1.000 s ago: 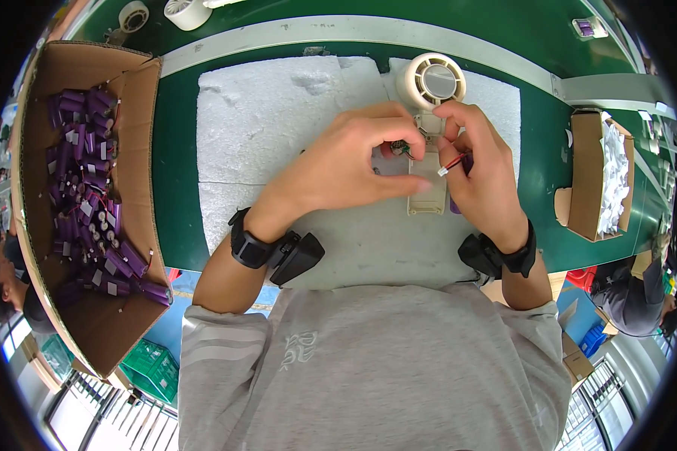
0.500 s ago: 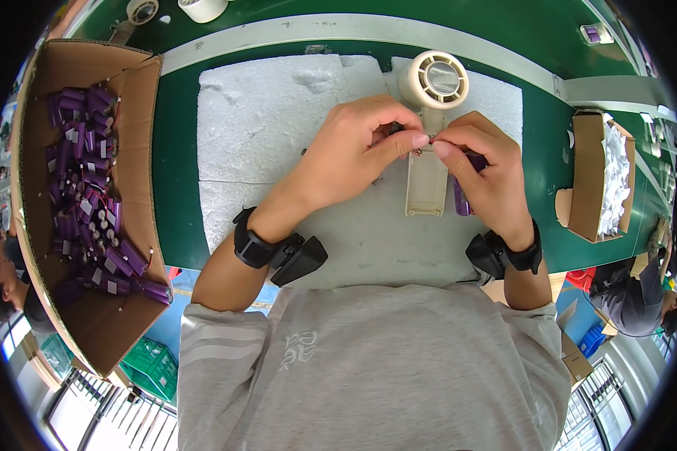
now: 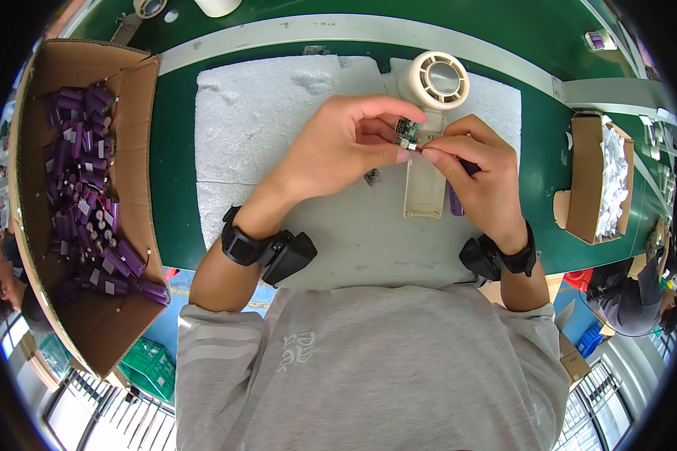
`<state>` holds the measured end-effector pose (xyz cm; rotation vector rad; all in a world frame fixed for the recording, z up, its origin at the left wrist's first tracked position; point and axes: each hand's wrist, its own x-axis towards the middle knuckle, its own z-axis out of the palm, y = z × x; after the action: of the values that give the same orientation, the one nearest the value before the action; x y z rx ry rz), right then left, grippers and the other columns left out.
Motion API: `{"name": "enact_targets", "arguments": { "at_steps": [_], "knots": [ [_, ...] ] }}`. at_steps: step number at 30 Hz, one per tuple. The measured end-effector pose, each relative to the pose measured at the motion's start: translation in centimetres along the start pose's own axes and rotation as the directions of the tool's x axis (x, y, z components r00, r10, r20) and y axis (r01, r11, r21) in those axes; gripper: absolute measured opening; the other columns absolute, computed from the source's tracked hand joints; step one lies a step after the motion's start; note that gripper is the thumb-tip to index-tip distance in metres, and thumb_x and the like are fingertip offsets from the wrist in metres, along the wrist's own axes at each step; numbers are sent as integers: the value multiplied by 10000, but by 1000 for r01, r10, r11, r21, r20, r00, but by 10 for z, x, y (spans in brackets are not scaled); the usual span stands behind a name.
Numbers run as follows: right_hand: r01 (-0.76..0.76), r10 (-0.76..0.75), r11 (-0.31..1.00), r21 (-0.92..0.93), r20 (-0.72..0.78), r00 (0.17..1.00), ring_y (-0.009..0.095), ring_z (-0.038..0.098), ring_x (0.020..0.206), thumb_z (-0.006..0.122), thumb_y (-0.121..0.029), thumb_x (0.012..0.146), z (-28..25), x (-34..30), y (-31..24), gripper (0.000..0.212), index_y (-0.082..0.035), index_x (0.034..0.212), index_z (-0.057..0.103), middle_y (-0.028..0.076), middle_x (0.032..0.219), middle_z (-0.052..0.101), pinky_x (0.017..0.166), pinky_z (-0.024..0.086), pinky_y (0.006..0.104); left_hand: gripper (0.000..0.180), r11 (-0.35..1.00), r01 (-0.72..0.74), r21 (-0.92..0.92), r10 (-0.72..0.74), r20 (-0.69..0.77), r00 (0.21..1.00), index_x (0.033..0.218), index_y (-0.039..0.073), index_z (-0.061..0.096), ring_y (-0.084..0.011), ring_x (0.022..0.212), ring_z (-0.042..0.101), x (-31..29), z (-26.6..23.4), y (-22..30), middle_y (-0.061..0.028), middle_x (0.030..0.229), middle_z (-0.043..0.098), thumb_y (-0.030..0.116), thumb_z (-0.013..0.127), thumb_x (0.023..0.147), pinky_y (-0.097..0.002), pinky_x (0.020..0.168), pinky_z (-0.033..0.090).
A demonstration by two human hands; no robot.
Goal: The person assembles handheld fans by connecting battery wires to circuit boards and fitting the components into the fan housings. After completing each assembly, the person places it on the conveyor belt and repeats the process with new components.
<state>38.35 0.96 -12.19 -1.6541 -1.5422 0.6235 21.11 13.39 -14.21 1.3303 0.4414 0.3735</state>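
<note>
My left hand (image 3: pixel 338 143) holds a small green circuit board (image 3: pixel 406 129) between thumb and fingers. A white connector (image 3: pixel 408 143) sits at the board's lower edge. My right hand (image 3: pixel 487 169) pinches a thin red wire (image 3: pixel 420 149) right beside that connector; whether the plug is fully seated I cannot tell. Under both hands lies a cream handheld fan (image 3: pixel 438 80), its round head away from me and its open handle shell (image 3: pixel 424 197) toward me. A purple cylindrical battery (image 3: pixel 456 201) lies right of the shell, partly covered by my right hand. Below my left hand is a small dark part (image 3: pixel 371 177).
White foam sheets (image 3: pixel 256 113) cover the green table (image 3: pixel 177 173). At left stands a cardboard box (image 3: pixel 132 195) of purple batteries with wires. A smaller carton (image 3: pixel 585 180) of white pieces stands at right. A metal rail (image 3: pixel 353 28) crosses behind; other people sit at both sides.
My left hand has turned and opened out, bringing the circuit board into view. My right hand has shifted slightly down and left, still pinching by the board. The fan stays put.
</note>
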Motion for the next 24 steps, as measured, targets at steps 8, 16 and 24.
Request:
{"name": "enact_targets", "arguments": {
  "at_steps": [8, 16, 24],
  "knots": [
    [-18, 18, 999, -31, -20, 1000, 147, 568, 672, 732, -41, 811, 2, 1, -1, 101, -13, 906, 714, 57, 820, 610, 582, 446, 252, 351, 999, 31, 9, -31, -16, 999, 1121, 7, 630, -127, 879, 665, 0, -2, 3, -68, 967, 683, -71, 719, 790, -260, 807, 555],
    [27, -30, 997, -68, -56, 998, 160, 583, 655, 724, -40, 816, 4, 0, -2, 87, -12, 897, 712, 66, 817, 626, 567, 456, 261, 269, 1000, -19, 24, 21, -62, 998, 1045, 5, 670, -116, 846, 669, 0, 2, -1, -77, 915, 700, -40, 736, 789, -250, 745, 559],
    [62, -66, 985, -164, -24, 998, 168, 584, 636, 712, -45, 829, 7, 1, -1, 57, 4, 855, 700, 71, 786, 628, 555, 460, 273, 320, 981, -136, 135, 152, -111, 982, 1099, 25, 679, -130, 818, 679, 0, 7, -5, -90, 916, 706, -37, 705, 786, -262, 735, 561]
  ]
}}
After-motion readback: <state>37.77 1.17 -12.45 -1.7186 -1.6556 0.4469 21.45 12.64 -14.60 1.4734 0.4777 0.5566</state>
